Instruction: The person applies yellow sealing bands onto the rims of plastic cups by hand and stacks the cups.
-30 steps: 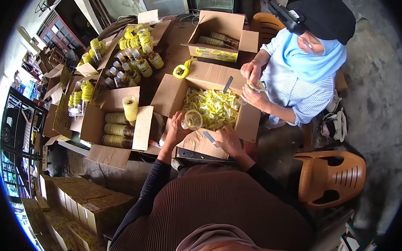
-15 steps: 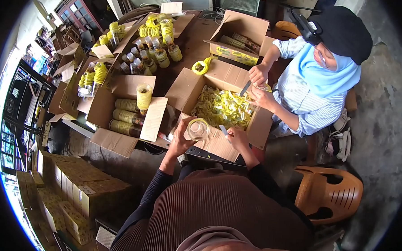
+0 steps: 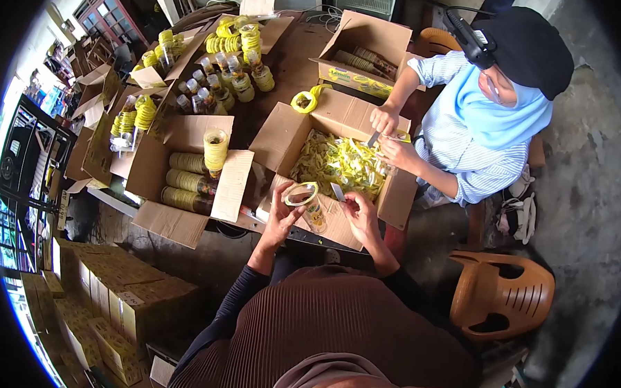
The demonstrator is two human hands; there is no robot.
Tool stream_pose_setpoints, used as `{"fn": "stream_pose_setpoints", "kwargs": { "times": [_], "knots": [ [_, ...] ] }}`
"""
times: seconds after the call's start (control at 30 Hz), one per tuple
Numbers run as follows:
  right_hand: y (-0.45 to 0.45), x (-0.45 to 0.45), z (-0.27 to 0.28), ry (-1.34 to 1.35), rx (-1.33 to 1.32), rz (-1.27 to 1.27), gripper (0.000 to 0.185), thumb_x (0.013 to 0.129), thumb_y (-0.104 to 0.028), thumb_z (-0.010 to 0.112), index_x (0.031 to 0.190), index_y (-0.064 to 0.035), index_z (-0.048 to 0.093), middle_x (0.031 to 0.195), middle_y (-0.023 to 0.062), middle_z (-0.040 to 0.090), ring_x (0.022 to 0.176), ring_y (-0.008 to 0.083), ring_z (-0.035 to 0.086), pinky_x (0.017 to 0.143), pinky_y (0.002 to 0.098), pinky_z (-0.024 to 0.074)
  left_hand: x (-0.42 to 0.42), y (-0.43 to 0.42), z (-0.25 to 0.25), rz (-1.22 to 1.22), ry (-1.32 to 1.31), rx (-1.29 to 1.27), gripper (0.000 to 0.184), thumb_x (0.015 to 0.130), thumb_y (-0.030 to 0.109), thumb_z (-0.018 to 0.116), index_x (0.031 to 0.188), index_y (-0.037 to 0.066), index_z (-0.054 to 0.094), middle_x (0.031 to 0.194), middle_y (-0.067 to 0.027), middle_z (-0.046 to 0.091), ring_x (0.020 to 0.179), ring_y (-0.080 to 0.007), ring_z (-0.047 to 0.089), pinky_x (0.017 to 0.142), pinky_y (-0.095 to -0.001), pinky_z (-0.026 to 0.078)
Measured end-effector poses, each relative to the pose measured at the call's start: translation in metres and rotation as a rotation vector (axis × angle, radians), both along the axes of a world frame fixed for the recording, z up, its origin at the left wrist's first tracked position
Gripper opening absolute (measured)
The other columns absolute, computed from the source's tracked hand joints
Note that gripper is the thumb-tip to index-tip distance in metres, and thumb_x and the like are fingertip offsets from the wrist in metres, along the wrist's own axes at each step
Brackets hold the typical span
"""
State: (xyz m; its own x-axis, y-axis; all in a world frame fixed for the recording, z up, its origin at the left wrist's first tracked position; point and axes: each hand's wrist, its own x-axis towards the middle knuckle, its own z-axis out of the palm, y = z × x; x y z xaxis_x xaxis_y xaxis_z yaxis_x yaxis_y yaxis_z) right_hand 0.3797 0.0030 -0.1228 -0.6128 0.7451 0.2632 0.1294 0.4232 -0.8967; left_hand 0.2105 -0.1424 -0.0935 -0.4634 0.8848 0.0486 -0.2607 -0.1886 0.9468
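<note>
My left hand (image 3: 279,219) is closed around a clear plastic cup (image 3: 315,213) with a yellow rim, held tilted with its mouth toward the upper left. Printed marks show on its wall. Just to the right, my right hand (image 3: 362,216) grips a small flat grey blade (image 3: 337,192), its tip pointing up and left, apart from the cup. Both hands are over the near flap of an open cardboard box (image 3: 278,138) filled with yellow and white strips (image 3: 340,157).
Across the box a co-worker's hands (image 3: 391,135) hold a blade and a small piece. Another box (image 3: 188,130) at left holds stacked cups, with a cup stack (image 3: 215,152) upright on it. Bottles with yellow rings (image 3: 225,79) stand behind. An orange chair (image 3: 503,296) is at right.
The cup has tipped, so its side now shows instead of mostly its open end. My right hand has moved slightly left toward it. The whole view has shifted a little.
</note>
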Motion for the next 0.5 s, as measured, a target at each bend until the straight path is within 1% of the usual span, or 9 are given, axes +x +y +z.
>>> {"fn": "stream_pose_setpoints", "kwargs": {
  "times": [0.03, 0.1, 0.17, 0.23, 0.27, 0.37, 0.43, 0.47, 0.5],
  "knots": [
    [-0.004, 0.000, 0.006, -0.001, 0.000, -0.007, 0.017, 0.085, -0.002, 0.068, 0.100, -0.0010, 0.059, 0.080, 0.0041, 0.058, 0.070, 0.0103, 0.056, 0.063, 0.0257, 0.0475, 0.001, 0.002, 0.000, -0.030, -0.041, -0.007, 0.064, 0.090, 0.010, 0.062, 0.140, 0.005, 0.022, 0.131, -0.0225, 0.050, 0.123, -0.0289, 0.050, 0.105, -0.0411, 0.039],
    [-0.009, 0.001, 0.017, 0.046, -0.031, -0.002, 0.024, 0.080, 0.001, 0.069, 0.101, -0.0014, 0.059, 0.083, 0.0081, 0.060, 0.070, 0.0149, 0.060, 0.063, 0.0279, 0.0498, 0.004, 0.006, -0.002, -0.053, -0.034, -0.002, 0.062, 0.090, 0.011, 0.062, 0.139, 0.005, 0.024, 0.132, -0.0224, 0.050, 0.123, -0.0285, 0.051, 0.106, -0.0418, 0.038],
    [-0.010, 0.005, 0.027, 0.037, -0.020, 0.012, 0.022, 0.081, 0.002, 0.068, 0.101, -0.0007, 0.058, 0.084, 0.0091, 0.060, 0.072, 0.0168, 0.061, 0.064, 0.0281, 0.0505, 0.006, 0.010, -0.010, -0.088, -0.060, 0.020, 0.060, 0.090, 0.008, 0.064, 0.138, 0.004, 0.027, 0.130, -0.0197, 0.050, 0.124, -0.0285, 0.049, 0.104, -0.0397, 0.040],
    [-0.012, 0.008, 0.035, 0.087, 0.136, 0.047, 0.018, 0.082, 0.002, 0.066, 0.099, -0.0008, 0.059, 0.086, 0.0096, 0.059, 0.075, 0.0189, 0.061, 0.063, 0.0290, 0.0511, 0.011, 0.013, -0.008, -0.098, -0.066, 0.016, 0.060, 0.090, 0.009, 0.065, 0.137, 0.004, 0.028, 0.131, -0.0181, 0.050, 0.125, -0.0284, 0.048, 0.104, -0.0402, 0.040],
    [-0.014, 0.010, 0.039, 0.075, 0.133, 0.041, 0.015, 0.083, 0.003, 0.065, 0.096, -0.0008, 0.060, 0.087, 0.0107, 0.058, 0.077, 0.0229, 0.061, 0.064, 0.0313, 0.0509, 0.014, 0.014, -0.007, -0.095, -0.024, -0.003, 0.061, 0.090, 0.009, 0.065, 0.137, 0.004, 0.028, 0.133, -0.0182, 0.048, 0.125, -0.0281, 0.048, 0.104, -0.0407, 0.041],
    [-0.016, 0.016, 0.046, 0.040, 0.170, 0.054, 0.013, 0.083, 0.003, 0.065, 0.094, -0.0009, 0.060, 0.087, 0.0117, 0.058, 0.078, 0.0253, 0.061, 0.064, 0.0336, 0.0500, 0.020, 0.019, 0.004, -0.104, 0.017, -0.052, 0.061, 0.088, 0.011, 0.068, 0.136, 0.005, 0.031, 0.136, -0.0169, 0.042, 0.126, -0.0276, 0.046, 0.103, -0.0414, 0.043],
    [-0.015, 0.019, 0.050, 0.014, 0.175, 0.053, 0.015, 0.082, 0.003, 0.065, 0.096, -0.0013, 0.061, 0.087, 0.0124, 0.058, 0.078, 0.0280, 0.061, 0.066, 0.0350, 0.0493, 0.021, 0.023, 0.002, -0.073, 0.191, -0.082, 0.060, 0.086, 0.013, 0.070, 0.134, 0.005, 0.036, 0.133, -0.0148, 0.042, 0.125, -0.0270, 0.046, 0.102, -0.0412, 0.043],
    [-0.015, 0.021, 0.052, 0.020, 0.164, 0.057, 0.016, 0.082, 0.003, 0.065, 0.097, -0.0013, 0.062, 0.087, 0.0123, 0.058, 0.078, 0.0282, 0.061, 0.066, 0.0350, 0.0494, 0.024, 0.026, 0.001, 0.006, 0.209, -0.049, 0.050, 0.083, 0.013, 0.073, 0.126, 0.003, 0.049, 0.128, -0.0133, 0.043, 0.123, -0.0271, 0.047, 0.099, -0.0397, 0.045],
    [-0.014, 0.023, 0.053, 0.027, 0.155, 0.061, 0.017, 0.082, 0.003, 0.065, 0.097, -0.0014, 0.062, 0.087, 0.0122, 0.059, 0.079, 0.0284, 0.061, 0.067, 0.0351, 0.0494, 0.023, 0.026, 0.001, 0.002, 0.212, -0.044, 0.050, 0.083, 0.013, 0.073, 0.126, 0.003, 0.049, 0.128, -0.0133, 0.043, 0.123, -0.0271, 0.047, 0.099, -0.0397, 0.045]
  ]
}}
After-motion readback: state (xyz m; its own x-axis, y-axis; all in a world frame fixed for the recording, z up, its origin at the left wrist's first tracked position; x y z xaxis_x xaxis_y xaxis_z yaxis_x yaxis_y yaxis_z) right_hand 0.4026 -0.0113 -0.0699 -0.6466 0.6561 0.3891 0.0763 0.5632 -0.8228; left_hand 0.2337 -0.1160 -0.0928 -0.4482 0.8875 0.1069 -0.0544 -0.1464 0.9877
